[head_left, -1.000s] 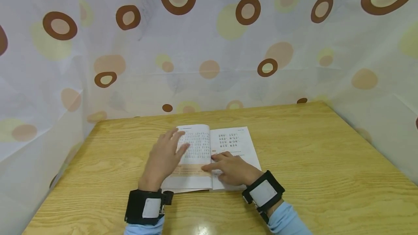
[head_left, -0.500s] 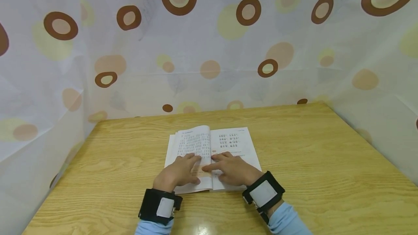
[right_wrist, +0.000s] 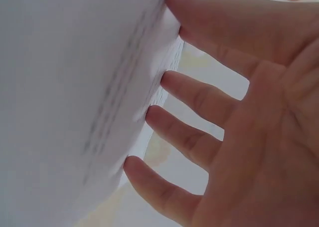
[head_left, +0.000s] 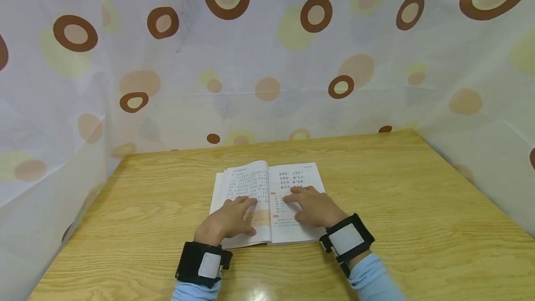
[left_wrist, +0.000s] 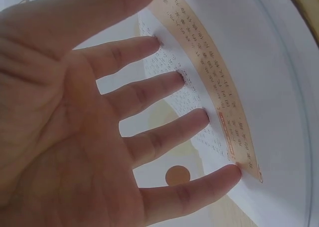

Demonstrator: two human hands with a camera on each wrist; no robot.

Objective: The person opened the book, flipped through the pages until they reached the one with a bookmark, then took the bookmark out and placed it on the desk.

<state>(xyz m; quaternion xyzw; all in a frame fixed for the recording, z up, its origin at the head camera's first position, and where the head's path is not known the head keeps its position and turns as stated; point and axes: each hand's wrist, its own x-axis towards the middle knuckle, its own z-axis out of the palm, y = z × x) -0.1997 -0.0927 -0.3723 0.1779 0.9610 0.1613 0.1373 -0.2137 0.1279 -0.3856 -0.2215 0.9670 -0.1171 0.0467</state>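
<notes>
An open book [head_left: 292,171] lies on the wooden table with printed text on both pages. Its left page [head_left: 246,180] curves up toward the spine and carries an orange band [left_wrist: 214,77] of text. My left hand [head_left: 227,219] rests on the lower part of that page, and its spread fingertips touch the paper in the left wrist view. On the right page [head_left: 288,219] my right hand [head_left: 315,206] lies with fingers apart. The right wrist view shows its fingertips [right_wrist: 172,80] touching the paper. Neither hand grips anything.
The wooden table [head_left: 409,199] extends around the book on all sides. A white curtain [head_left: 267,59] with brown, peach and yellow spots stands behind the table and along both sides. Each wrist wears a black strap [head_left: 347,238].
My left hand came down and inward from above the left page to rest on it. Later my right hand shifted right, away from the spine, uncovering text on the right page.
</notes>
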